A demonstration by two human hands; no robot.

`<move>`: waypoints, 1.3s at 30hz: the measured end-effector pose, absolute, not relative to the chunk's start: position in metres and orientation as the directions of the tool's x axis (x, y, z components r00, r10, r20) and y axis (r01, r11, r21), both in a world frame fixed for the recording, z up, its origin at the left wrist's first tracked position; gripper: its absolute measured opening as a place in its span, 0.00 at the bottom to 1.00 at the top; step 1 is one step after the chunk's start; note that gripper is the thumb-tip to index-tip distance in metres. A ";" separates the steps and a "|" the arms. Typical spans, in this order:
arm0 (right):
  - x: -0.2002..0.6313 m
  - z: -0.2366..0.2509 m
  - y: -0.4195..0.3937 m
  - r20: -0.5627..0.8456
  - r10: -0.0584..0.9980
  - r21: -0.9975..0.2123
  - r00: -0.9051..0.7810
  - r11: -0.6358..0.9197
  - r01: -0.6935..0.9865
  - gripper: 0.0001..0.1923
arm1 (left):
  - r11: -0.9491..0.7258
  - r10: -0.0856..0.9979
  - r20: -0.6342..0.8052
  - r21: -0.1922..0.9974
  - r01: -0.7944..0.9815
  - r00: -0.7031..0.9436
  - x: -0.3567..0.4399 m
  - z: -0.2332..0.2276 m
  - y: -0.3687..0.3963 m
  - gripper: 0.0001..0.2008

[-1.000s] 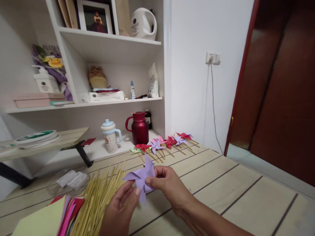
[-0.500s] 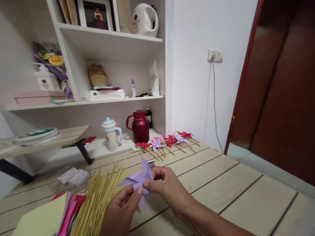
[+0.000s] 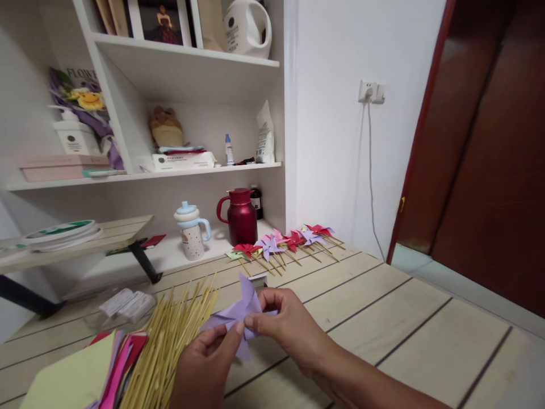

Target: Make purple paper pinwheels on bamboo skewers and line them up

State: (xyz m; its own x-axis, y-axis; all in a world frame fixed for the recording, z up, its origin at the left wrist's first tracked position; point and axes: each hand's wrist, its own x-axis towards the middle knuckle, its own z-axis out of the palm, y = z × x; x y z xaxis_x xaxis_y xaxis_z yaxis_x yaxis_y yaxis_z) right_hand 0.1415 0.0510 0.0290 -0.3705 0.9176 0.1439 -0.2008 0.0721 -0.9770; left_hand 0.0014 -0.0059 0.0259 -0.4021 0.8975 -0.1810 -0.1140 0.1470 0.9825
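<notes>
While both hands meet low in the middle of the head view, they share one small purple paper pinwheel. The left hand rises from below, its thumb and fingertips pinched together on the paper's lower left part. The right hand comes in from the right, thumb and forefinger closed on the pinwheel's centre, the other fingers curled behind it. The paper sits between the two hands, touching both, held a little above the pale wooden table. Neither hand is clearly nearer; the right one appears to hold the middle.

The pinwheel is lilac, with folded pointed blades. One blade points up and away from the hands, another reaches left over the left hand's fingers, and one hangs down between the hands. No stick can be seen on it.

Just left of the left hand lies a loose fan of thin bamboo sticks, their long axes running away from the person and slightly right. Further left, a stack of coloured paper sheets shows yellow, pink and red. Well beyond the hands, a row of finished pinwheels on sticks lies at the table's far edge, near a red jug and a spotted cup under white shelves.
</notes>
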 end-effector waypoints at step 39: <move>0.142 0.028 0.048 0.197 0.910 -0.980 -0.364 0.176 -0.090 0.16 | 0.155 0.874 -0.171 0.985 -0.074 -0.455 -0.005 0.026 -0.012 0.16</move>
State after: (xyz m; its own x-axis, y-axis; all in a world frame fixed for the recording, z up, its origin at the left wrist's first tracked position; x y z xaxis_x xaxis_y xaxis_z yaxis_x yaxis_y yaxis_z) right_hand 0.1421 0.0479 0.0283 -0.3641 0.9103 0.1969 -0.0903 0.1759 -0.9803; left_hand -0.0049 -0.0121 0.0264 -0.4554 0.8736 -0.1715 -0.0741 0.1547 0.9852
